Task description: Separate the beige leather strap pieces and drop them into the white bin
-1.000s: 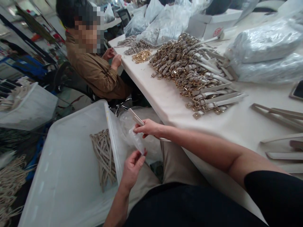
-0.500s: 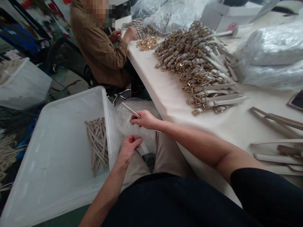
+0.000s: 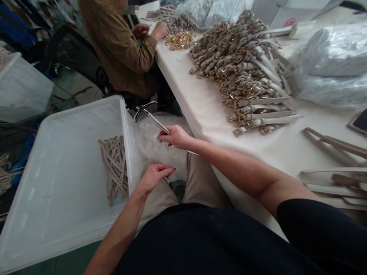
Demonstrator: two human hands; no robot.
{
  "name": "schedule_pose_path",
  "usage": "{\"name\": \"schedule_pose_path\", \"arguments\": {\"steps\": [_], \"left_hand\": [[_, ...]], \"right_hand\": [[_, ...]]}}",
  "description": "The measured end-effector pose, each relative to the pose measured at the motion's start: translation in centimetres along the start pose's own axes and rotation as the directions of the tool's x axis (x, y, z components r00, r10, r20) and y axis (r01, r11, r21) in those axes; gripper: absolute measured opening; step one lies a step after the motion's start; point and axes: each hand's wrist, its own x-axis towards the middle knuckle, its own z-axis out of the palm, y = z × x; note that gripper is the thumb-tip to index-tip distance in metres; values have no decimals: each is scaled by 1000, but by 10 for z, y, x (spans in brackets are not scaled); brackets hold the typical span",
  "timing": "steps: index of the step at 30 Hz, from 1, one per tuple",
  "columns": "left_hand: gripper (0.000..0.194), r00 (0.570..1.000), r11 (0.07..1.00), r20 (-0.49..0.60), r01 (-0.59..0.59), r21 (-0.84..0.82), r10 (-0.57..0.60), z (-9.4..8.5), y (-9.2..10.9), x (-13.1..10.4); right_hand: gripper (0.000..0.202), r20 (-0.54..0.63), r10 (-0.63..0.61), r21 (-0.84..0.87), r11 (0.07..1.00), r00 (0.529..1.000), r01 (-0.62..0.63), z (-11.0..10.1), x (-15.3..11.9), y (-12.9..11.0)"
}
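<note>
My right hand (image 3: 174, 136) is closed on a thin pale strap (image 3: 156, 121). One end of the strap points up and to the left, and its other end shows below my wrist. My left hand (image 3: 157, 175) sits lower, over my lap, with thumb and fingers pinched together. What lies between those fingers, if anything, is too small to make out. Behind both hands, a clear plastic bag (image 3: 163, 152) hangs beside the table. Left of it stands a large white plastic bin (image 3: 71, 183) with a bundle of beige straps (image 3: 114, 168) inside.
A white-covered table (image 3: 183, 84) runs along my right, bearing a heap of buckled straps (image 3: 237, 68), gold buckles (image 3: 179, 40), plastic-wrapped packs (image 3: 338, 65), loose straps (image 3: 338, 187) and a phone (image 3: 358, 121). A co-worker in a brown jacket (image 3: 123, 49) sits at the far left edge.
My left hand has turned, its fingers now pointing more to the right; the white piece by it no longer shows. My right hand keeps the strap. The whole view has shifted slightly.
</note>
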Motion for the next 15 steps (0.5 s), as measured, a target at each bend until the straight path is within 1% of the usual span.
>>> {"name": "schedule_pose_path", "arguments": {"steps": [1, 3, 4, 6, 9, 11, 13, 15], "left_hand": [[29, 1000, 999, -30, 3, -46, -4, 0, 0, 2], [38, 992, 979, -129, -12, -202, -15, 0, 0, 7], [43, 983, 956, -185, -38, -292, -18, -1, 1, 11], [46, 959, 886, -285, -128, -447, -5, -7, 6, 19], [41, 914, 756, -406, -269, -596, 5, -19, 22, 32], [32, 888, 682, -458, -310, -662, -40, -28, 36, 41], [21, 871, 627, -482, -323, -709, -97, -33, 52, 49], [18, 864, 589, -487, -329, -738, -128, -35, 65, 55]], "right_hand": [[6, -5, 7, 7, 1000, 1000, -7, 0, 0, 0], [6, 2, 35, 36, 999, 999, -35, -2, 0, 0], [8, 19, 50, 56, 997, 999, -51, -3, -1, -1], [19, 75, 75, 99, 992, 994, -82, -5, -3, -1], [39, 156, 92, 147, 982, 983, -116, -8, -7, -1], [47, 193, 96, 177, 976, 977, -131, -9, -10, -1], [48, 217, 78, 211, 969, 973, -125, -10, -12, 0], [44, 239, 50, 223, 969, 970, -105, -11, -14, -1]]}}
